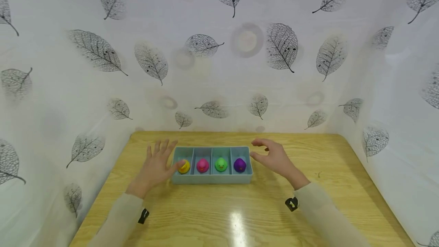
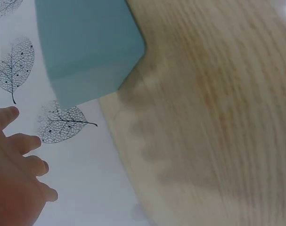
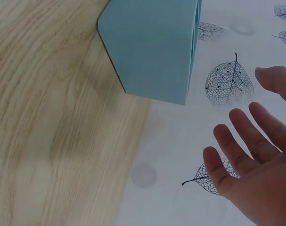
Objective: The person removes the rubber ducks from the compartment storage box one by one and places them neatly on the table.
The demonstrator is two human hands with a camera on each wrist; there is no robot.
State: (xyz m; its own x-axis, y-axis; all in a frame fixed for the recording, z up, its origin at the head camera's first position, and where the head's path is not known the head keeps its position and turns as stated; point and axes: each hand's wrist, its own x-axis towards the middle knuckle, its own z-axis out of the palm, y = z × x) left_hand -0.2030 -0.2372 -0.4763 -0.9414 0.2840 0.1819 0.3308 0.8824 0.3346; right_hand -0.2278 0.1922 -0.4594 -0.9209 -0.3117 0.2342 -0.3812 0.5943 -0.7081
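A light blue box (image 1: 211, 179) with a row of compartments sits on the table. From left to right its compartments hold a yellow duck (image 1: 185, 168), a pink duck (image 1: 202, 166), a green duck (image 1: 221, 164) and a purple duck (image 1: 239, 165). My left hand (image 1: 154, 169) is at the box's left end, fingers spread, its thumb over the yellow duck; whether it touches the duck I cannot tell. Just off the right end is my right hand (image 1: 276, 159), fingers loosely bent and holding nothing. Both wrist views show the box's outer end walls beside the hands.
The wooden table (image 1: 205, 212) extends in front of the box and to both sides. White curtain (image 1: 219, 79) with a leaf print surrounds it at the back and sides. Black wrist straps (image 1: 292, 204) hang by the sleeves.
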